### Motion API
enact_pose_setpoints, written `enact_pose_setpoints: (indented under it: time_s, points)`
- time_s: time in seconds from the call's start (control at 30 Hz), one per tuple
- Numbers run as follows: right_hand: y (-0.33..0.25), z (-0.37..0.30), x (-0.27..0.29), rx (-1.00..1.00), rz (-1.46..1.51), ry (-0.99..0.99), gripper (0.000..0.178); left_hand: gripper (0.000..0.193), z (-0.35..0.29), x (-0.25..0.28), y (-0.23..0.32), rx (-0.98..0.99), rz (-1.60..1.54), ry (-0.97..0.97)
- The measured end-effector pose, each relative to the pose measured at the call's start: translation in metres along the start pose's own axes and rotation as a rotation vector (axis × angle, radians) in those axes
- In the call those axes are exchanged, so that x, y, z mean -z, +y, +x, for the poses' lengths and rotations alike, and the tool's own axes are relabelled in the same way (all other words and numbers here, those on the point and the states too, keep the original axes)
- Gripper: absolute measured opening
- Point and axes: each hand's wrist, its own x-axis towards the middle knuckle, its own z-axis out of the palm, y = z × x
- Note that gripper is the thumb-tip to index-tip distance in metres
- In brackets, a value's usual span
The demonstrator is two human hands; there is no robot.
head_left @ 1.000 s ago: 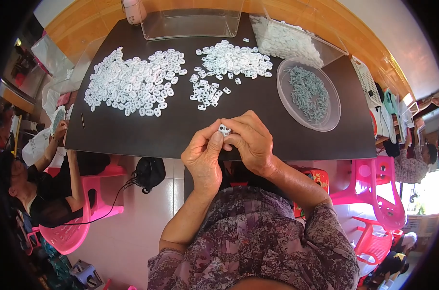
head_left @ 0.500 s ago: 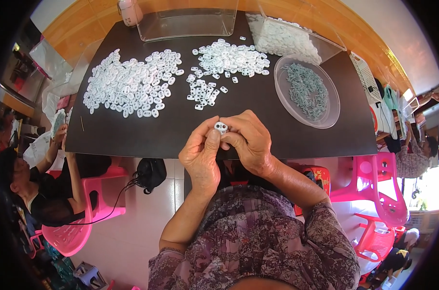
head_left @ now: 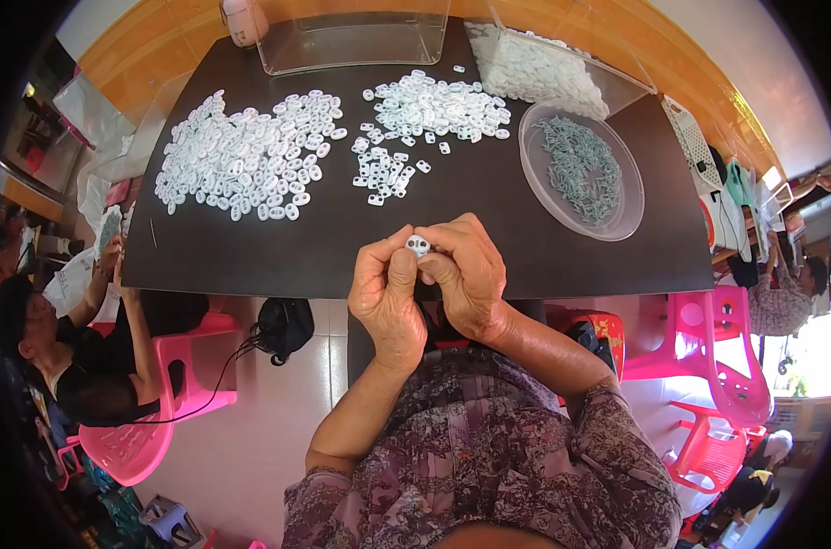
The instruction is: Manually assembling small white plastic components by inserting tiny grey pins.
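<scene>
White piece [head_left: 418, 244], long axis left-right

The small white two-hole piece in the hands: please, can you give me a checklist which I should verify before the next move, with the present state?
1. Small white two-hole piece held by left hand and right hand: ok, at the fingertips.
2. Its two holes in view: ok.
3. Its underside undamaged: cannot tell, fingers cover it.
4. Left pile of white oval pieces apart from the middle pile of white pieces: ok, a gap separates them.
5. Middle pile fully gathered: not ok, some pieces lie loose around it.
6. Grey-green small parts inside the round clear dish: ok.
</scene>
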Motion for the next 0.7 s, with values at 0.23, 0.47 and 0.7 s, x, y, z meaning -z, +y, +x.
enact_pose_setpoints:
  time_s: [0.23,0.47,0.7]
  points:
    - [-0.006,0.003,-0.002,0.061,-0.040,0.002,0.021,0.021,-0.003,-0.001,0.005,0.006,0.033,0.055]
    - [-0.010,0.000,-0.004,0.060,-0.023,0.062,0.018,0.020,-0.008,-0.001,0.006,-0.046,0.069,0.020]
    - [-0.010,0.001,-0.007,0.185,-0.068,0.106,0.016,0.019,-0.012,-0.002,0.002,-0.177,0.171,0.012]
